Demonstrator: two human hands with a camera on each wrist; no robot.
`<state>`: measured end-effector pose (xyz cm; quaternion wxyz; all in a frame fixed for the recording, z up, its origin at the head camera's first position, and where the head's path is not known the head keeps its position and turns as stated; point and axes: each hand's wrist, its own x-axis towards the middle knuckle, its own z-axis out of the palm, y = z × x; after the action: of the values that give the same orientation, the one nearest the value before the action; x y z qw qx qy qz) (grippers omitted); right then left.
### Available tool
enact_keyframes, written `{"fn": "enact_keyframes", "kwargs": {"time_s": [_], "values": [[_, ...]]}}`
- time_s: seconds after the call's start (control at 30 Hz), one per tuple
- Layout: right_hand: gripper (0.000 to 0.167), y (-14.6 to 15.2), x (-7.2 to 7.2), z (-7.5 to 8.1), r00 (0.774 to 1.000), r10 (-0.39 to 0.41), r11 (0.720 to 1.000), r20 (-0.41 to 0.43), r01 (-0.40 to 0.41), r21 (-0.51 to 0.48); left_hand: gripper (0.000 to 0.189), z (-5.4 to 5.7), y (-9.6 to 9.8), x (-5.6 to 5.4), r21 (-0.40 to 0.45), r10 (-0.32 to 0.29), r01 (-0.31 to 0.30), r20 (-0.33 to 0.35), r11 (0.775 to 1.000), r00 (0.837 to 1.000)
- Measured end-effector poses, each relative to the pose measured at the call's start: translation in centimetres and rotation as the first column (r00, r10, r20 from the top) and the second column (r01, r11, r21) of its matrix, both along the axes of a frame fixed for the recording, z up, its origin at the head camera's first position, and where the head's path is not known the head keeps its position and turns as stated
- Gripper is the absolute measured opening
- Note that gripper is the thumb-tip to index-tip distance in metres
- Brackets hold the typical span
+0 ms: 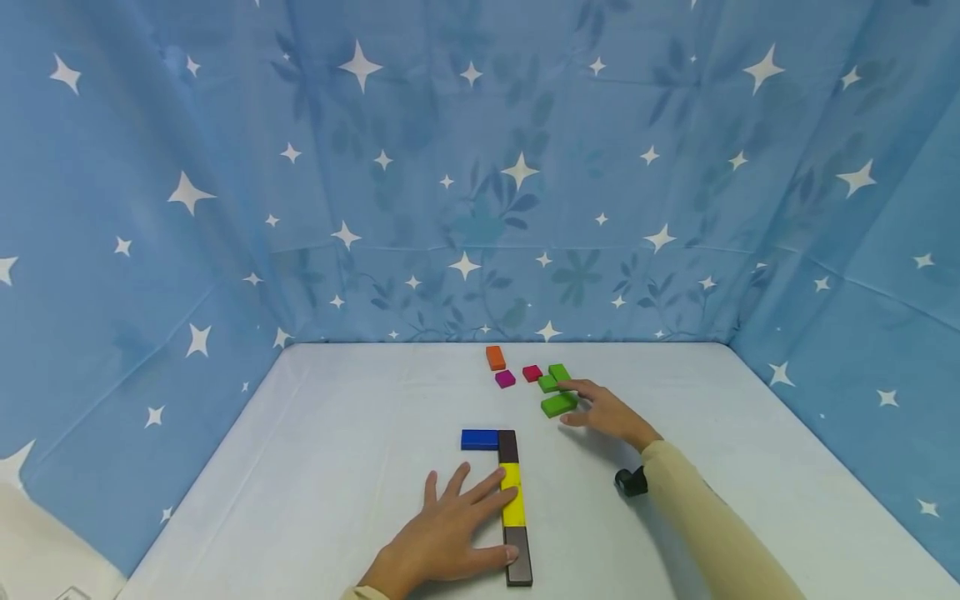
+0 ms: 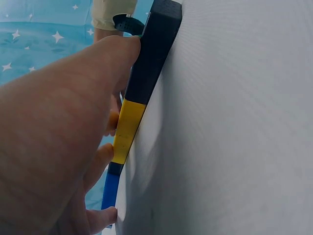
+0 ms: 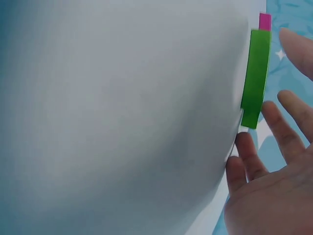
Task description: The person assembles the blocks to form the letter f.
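Note:
My left hand [image 1: 456, 533] lies spread over a column of flat blocks, its thumb on the near dark block [image 1: 518, 560] and fingertips on the yellow block [image 1: 512, 495]. A second dark block [image 1: 507, 447] continues the column at its far end. Against that one's left side lies a blue block [image 1: 479, 440]. My right hand [image 1: 606, 412] reaches over several green blocks, fingers apart and loosely bent. The nearest green block [image 1: 558, 406] sits between its thumb and fingers; in the right wrist view a fingertip is close to the green block [image 3: 255, 78], and contact is hard to tell.
Beyond the hands lie an orange block [image 1: 495, 358], a purple block [image 1: 505, 379] and a red block [image 1: 532, 373]. The white table [image 1: 360, 417] is bordered by a blue star-patterned curtain [image 1: 420, 208]. A black device [image 1: 632, 482] sits at the right wrist.

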<state>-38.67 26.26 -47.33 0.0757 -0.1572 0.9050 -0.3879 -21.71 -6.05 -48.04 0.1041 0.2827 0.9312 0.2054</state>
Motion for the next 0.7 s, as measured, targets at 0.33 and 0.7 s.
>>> {"fn": "enact_keyframes", "kwargs": {"time_s": [0.33, 0.7], "values": [[0.049, 0.40, -0.75, -0.31, 0.995, 0.012, 1.000, -0.095, -0.013, -0.011, 0.075, -0.04, 0.05, -0.01, 0.000, 0.002, -0.002, -0.001, 1.000, 1.000], [0.034, -0.17, 0.09, -0.13, 0.995, -0.088, 0.995, -0.055, 0.090, 0.030, 0.075, 0.03, -0.20, -0.01, 0.003, -0.004, 0.004, -0.009, 1.000, 1.000]]}}
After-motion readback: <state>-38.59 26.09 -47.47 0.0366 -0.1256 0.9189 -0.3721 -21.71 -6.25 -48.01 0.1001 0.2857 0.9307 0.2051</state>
